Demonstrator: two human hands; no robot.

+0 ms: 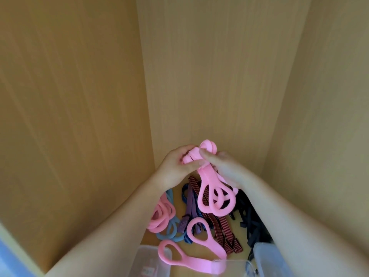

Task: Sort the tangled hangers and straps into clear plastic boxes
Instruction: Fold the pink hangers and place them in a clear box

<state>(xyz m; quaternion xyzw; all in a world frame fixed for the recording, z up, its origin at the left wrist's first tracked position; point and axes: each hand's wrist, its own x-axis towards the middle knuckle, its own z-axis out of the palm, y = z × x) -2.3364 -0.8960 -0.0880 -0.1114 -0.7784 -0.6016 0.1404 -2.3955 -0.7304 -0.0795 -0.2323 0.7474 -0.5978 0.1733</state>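
Both my hands hold a knotted bunch of pink looped hangers [209,188] up above the wardrobe floor. My left hand [175,166] grips the bunch from the left, and my right hand [225,168] pinches its top near the knot. Its loops dangle below my hands. On the floor beneath lies a tangle: more pink hangers [161,214], a blue hanger [171,230], purple straps [189,206], red-striped straps [219,230] and dark navy straps [251,220]. Two long pink hangers [197,234] trail toward the clear plastic boxes [151,262] at the bottom edge.
Light wooden wardrobe walls [199,76] close in on the left, back and right. A second clear box [269,258] stands at the bottom right, beside the navy straps. A pale blue surface [10,262] shows at the bottom left corner.
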